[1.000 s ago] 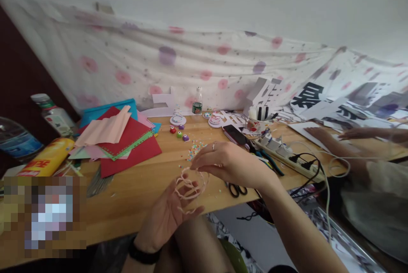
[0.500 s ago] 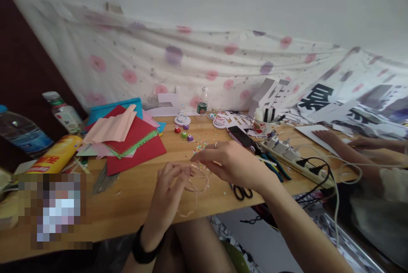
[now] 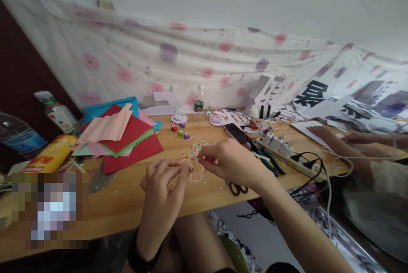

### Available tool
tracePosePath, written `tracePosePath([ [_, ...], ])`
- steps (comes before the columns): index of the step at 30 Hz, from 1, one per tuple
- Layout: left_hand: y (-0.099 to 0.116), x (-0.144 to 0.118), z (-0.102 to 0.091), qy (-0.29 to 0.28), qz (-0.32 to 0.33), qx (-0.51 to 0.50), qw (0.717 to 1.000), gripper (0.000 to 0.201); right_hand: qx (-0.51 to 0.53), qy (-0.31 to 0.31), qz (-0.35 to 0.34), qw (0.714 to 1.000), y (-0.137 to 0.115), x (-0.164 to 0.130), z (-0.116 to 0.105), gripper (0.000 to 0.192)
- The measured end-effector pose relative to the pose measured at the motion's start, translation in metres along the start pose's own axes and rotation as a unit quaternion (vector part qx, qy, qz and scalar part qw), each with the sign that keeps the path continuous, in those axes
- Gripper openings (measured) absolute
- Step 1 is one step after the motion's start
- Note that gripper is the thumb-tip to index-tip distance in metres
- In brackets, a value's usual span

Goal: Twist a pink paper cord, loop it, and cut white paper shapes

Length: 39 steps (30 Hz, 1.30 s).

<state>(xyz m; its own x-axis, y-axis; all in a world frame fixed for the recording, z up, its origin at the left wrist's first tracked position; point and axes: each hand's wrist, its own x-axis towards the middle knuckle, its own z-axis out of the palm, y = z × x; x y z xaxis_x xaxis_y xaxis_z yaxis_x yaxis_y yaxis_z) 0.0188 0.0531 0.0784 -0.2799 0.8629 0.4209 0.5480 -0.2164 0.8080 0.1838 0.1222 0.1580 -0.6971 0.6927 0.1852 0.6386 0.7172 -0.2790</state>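
Hands: left hand (image 3: 162,192), right hand (image 3: 228,163) pinch pink strip (image 3: 193,170) | labels: unreadable

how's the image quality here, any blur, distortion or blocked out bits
Head view: soft, even daylight, no hard shadows or glare; wide-angle lens bows the wooden table edge and stretches the corners; left hand and right hand, pinching a thin pink paper strip, look slightly soft; a pixelated block masks the lower left.

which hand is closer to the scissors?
Right. The right hand hovers just up and left of the scissors on the table edge, pinching the pink strip. The left hand is farther left, past the strip.
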Motion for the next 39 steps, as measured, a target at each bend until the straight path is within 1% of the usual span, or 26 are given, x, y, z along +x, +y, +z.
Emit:
tracePosePath([
  [3, 0.002, -0.004, 0.004, 0.005, -0.005, 0.004, 1.0, 0.02, 0.014, -0.004, 0.004, 1.0, -0.001, 0.0, 0.002, 0.015],
  [6, 0.003, -0.007, 0.008, 0.003, -0.005, -0.017, 1.0, 0.021, 0.017, -0.011, -0.002, 1.0, -0.001, 0.0, 0.004, 0.014],
  [13, 0.002, -0.005, 0.005, -0.011, 0.011, -0.01, 1.0, 0.027, 0.038, 0.009, -0.086, 0.996, -0.001, -0.001, 0.003, 0.023],
  [16, 0.002, -0.004, 0.003, -0.012, 0.016, -0.007, 1.0, 0.029, 0.052, 0.012, -0.098, 0.994, -0.001, -0.002, 0.004, 0.024],
  [18, 0.001, -0.004, 0.002, -0.024, 0.012, -0.008, 1.0, 0.03, 0.046, 0.005, -0.09, 0.995, -0.001, -0.004, 0.005, 0.025],
  [22, -0.003, -0.002, 0.0, -0.068, -0.005, -0.019, 0.997, 0.034, 0.002, -0.023, -0.086, 0.996, -0.004, -0.007, 0.005, 0.029],
  [27, -0.01, 0.001, -0.005, -0.099, 0.002, -0.039, 0.994, 0.033, -0.038, -0.047, -0.117, 0.991, -0.009, -0.008, 0.004, 0.028],
  [29, -0.011, 0.003, -0.008, -0.122, 0.002, -0.043, 0.992, 0.034, -0.044, -0.049, -0.127, 0.99, -0.01, -0.008, 0.004, 0.029],
  [31, -0.013, 0.004, -0.011, -0.14, 0.003, -0.038, 0.989, 0.036, -0.017, -0.05, -0.123, 0.991, -0.01, -0.008, 0.005, 0.028],
  [34, -0.017, 0.005, -0.015, -0.151, 0.005, -0.053, 0.987, 0.037, 0.088, -0.05, -0.099, 0.99, -0.006, -0.006, 0.006, 0.027],
  [36, -0.022, 0.005, -0.016, -0.153, -0.003, -0.088, 0.984, 0.037, 0.164, -0.045, -0.088, 0.981, -0.004, -0.004, 0.007, 0.026],
  [39, -0.028, 0.008, -0.018, -0.151, -0.021, -0.116, 0.982, 0.037, 0.235, -0.013, -0.064, 0.97, -0.001, -0.003, 0.008, 0.019],
])
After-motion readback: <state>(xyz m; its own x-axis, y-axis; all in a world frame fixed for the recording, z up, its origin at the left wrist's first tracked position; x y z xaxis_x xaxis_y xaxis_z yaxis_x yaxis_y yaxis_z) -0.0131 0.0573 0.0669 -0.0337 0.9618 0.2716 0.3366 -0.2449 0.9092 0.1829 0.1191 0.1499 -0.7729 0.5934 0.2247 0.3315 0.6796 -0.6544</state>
